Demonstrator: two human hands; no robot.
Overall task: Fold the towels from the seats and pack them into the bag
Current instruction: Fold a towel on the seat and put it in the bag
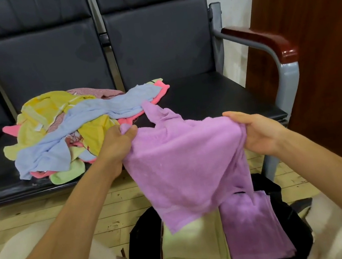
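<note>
A black bag [143, 241] sits open on the wooden floor [45, 218], nearest of all. Inside it lie a folded green towel [195, 246] and a folded purple towel [255, 228], side by side and touching.

Above the bag hangs an open purple towel [184, 163]. The left hand [118, 142] pinches its top left corner with curled fingers. The right hand [260, 131] grips its top right edge, thumb on top. The towel's top edge runs left to right between the hands, and its long side hangs down toward the bag.

Farther back, a pile of unfolded towels [71, 127], yellow, blue, pink and green, lies on the bench seat [216, 97], near its front edge. A wooden armrest [263, 38] is at the bench's right end.
</note>
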